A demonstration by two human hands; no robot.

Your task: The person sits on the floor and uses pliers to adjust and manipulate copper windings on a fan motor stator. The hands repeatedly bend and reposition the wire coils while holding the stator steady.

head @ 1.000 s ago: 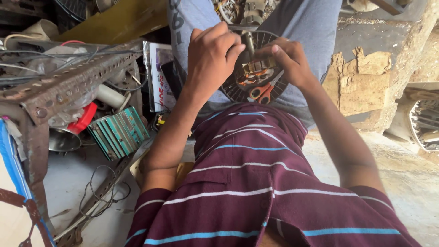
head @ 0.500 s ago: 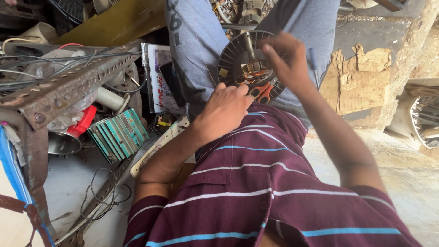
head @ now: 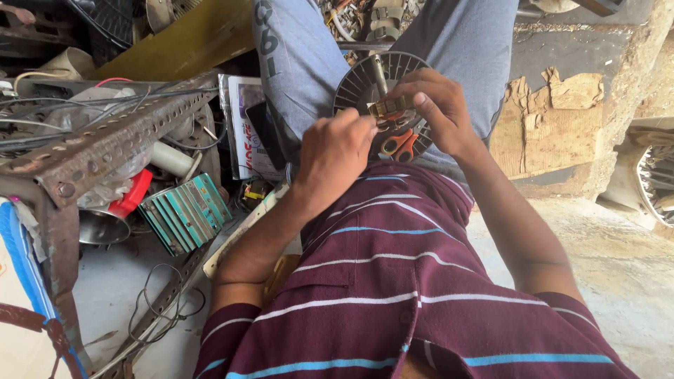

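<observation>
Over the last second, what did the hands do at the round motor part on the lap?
The left hand dropped from the motor part toward the shirt, then came back up to its lower edge. The right hand stayed on the part, and the orange-handled scissors stayed put.

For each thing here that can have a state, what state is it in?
Left hand: fist closed, fingertips at the motor's middle; what it pinches cannot be told.
Right hand: fingers on the copper winding.
Fan motor: resting in the lap, casing open, winding exposed.
Scissors: lying against the motor, untouched, blades hidden.
Green heat sink: lying on the floor among scrap.
</observation>
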